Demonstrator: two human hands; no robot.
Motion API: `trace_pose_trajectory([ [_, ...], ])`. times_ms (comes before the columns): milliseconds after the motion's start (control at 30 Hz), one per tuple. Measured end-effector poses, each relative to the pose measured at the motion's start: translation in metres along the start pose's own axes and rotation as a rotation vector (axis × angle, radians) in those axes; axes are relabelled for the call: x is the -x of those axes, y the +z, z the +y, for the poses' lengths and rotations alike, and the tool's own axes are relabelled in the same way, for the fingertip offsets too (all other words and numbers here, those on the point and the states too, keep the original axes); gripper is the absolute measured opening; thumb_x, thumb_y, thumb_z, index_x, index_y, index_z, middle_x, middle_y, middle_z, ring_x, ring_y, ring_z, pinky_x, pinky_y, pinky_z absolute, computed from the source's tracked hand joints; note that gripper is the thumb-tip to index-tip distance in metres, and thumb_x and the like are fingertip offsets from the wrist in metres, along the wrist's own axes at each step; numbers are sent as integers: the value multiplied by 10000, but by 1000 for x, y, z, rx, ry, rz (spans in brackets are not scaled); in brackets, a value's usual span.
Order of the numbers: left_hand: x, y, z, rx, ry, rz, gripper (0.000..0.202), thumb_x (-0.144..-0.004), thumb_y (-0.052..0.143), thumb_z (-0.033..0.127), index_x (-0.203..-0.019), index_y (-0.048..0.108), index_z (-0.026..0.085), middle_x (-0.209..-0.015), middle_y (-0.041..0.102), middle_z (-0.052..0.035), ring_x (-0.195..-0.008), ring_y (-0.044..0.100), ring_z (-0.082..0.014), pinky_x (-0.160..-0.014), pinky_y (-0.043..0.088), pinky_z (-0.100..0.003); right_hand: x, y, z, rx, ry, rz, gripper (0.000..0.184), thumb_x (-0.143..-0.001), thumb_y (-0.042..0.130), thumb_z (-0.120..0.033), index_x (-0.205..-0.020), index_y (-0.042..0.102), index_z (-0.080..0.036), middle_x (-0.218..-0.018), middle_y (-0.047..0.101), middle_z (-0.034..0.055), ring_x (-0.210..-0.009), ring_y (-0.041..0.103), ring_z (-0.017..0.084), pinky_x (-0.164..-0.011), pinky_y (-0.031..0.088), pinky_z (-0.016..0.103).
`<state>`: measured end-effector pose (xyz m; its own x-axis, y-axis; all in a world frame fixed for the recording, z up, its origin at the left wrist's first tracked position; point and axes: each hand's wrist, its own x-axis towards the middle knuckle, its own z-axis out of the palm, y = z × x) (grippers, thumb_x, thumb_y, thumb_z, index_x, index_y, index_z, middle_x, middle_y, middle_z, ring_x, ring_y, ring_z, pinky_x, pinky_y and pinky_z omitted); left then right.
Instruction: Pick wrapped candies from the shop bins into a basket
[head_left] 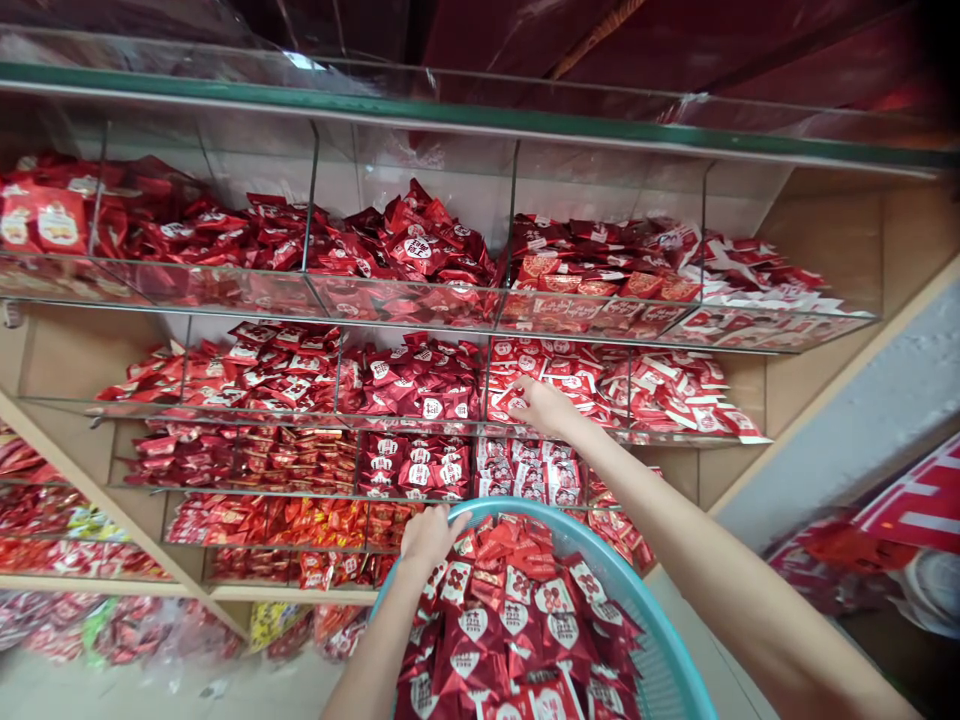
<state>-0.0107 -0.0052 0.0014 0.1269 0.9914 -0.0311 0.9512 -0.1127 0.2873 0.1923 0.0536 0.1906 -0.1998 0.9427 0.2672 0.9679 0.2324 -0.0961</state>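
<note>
My left hand (427,535) grips the far rim of a teal plastic basket (660,660) heaped with red sweet packets (517,620) bearing white heart labels. My right hand (541,405) reaches up into a clear shelf compartment (559,385) in the second row. Its fingers are closed on red and white packets (514,400) lying there. The basket sits low in the view, below that compartment.
Tiered clear acrylic shelves (405,300) with dividers hold piles of red packets in several rows. A green-edged top shelf (450,110) runs above. A wooden side panel (825,300) stands at the right. More packets fill the shelving at left (52,540).
</note>
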Motion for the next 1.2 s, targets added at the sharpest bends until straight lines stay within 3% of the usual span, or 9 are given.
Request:
trace_pose_trajectory([
  [100,0,0,0,0,-2,-9,644,-797,175,626,-917,609,167,-846,671,-141,-822,631,-262,-710,451,-348,2,0,2,-42,-26,35,355,-749,551,-332,-1054,498,-158,-846,607,56,-768,544,163,-606,339,227],
  [267,-2,0,-1,-23,4,-8,662,-783,179,647,-921,612,166,-861,670,-140,-831,629,-265,-710,452,-344,7,-3,0,-96,-79,53,195,-774,497,-347,-724,548,-165,-666,548,7,-638,485,128,-567,308,225],
  [400,-3,-1,-1,-44,20,-15,681,-777,162,657,-936,613,171,-858,670,-137,-831,630,-269,-702,455,-341,25,-16,-5,-178,-78,176,190,-783,497,-340,-712,524,-167,-673,526,2,-636,465,121,-597,325,235],
  [533,-5,-1,-2,-42,31,-27,701,-768,140,672,-935,616,186,-867,669,-132,-835,627,-273,-709,456,-357,70,-35,-10,-466,-34,302,243,-785,506,-410,-778,522,-168,-674,535,3,-602,476,115,-586,373,251],
  [667,-6,0,-1,-49,20,-31,732,-757,108,687,-942,607,183,-865,668,-122,-827,624,-265,-697,459,-350,135,-28,-7,-896,62,121,258,-767,525,-446,-782,523,-188,-697,573,0,-609,530,115,-569,437,255],
  [800,-6,-1,0,-56,33,-45,743,-753,94,690,-925,611,186,-856,668,-123,-829,623,-271,-699,457,-361,197,8,8,-1140,300,-150,305,-732,565,-448,-899,531,-195,-675,570,-24,-532,534,100,-525,466,256],
  [867,-6,-2,0,-60,38,-46,726,-760,106,683,-932,609,188,-863,669,-123,-835,623,-275,-704,456,-366,223,26,18,-1192,422,-285,382,-730,559,-461,-1001,498,-198,-686,573,-25,-538,555,106,-544,486,270],
  [967,-6,-2,2,-71,20,-52,699,-776,128,661,-961,605,185,-883,667,-130,-851,622,-272,-722,452,-357,252,42,29,-1203,511,-429,355,-722,554,-478,-925,491,-193,-775,587,-6,-588,594,114,-570,500,270],
  [1200,-4,-2,3,-83,8,-53,712,-776,128,662,-970,604,170,-895,662,-132,-864,620,-265,-732,448,-331,284,65,28,-1098,612,-505,254,-708,534,-394,-749,363,-211,-703,572,-44,-465,591,103,-368,394,188],
])
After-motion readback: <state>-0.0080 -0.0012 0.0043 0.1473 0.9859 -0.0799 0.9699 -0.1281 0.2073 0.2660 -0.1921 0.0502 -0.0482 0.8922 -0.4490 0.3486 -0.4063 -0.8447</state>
